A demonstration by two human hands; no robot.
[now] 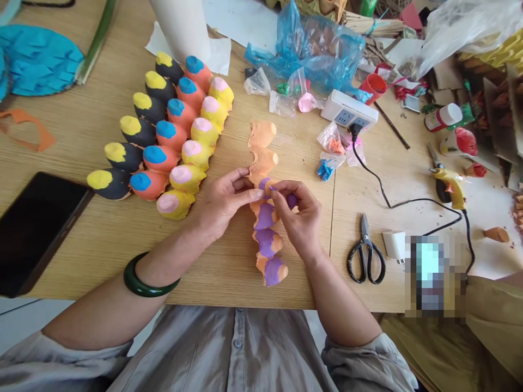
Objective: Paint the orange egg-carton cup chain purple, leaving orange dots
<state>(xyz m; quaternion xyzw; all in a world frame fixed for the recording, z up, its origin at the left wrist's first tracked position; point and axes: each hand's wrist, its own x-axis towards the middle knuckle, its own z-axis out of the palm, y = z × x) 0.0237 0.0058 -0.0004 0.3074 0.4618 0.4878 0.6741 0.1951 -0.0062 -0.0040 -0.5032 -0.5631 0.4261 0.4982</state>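
Observation:
An orange egg-carton strip (261, 158) lies upright before me on the table, with purple clay (266, 242) over its nearer bumps. My left hand (229, 198) holds the strip at its middle, its thumb on the purple patch there. My right hand (297, 209) pinches purple clay against the same bump, and a lump of purple shows under its fingers. To the left stand three painted strips: black with yellow tips (139, 130), coral with blue tips (171, 136) and yellow with pink tips (196, 155).
A black phone (38, 228) lies at the left. Black scissors (365, 250), a white plug (394, 245), a power strip (349, 111) and a glue gun (449, 185) are at the right. Behind are a blue bag (310, 54) and a white roll (182, 27). Another person's clothing (490, 326) shows at lower right.

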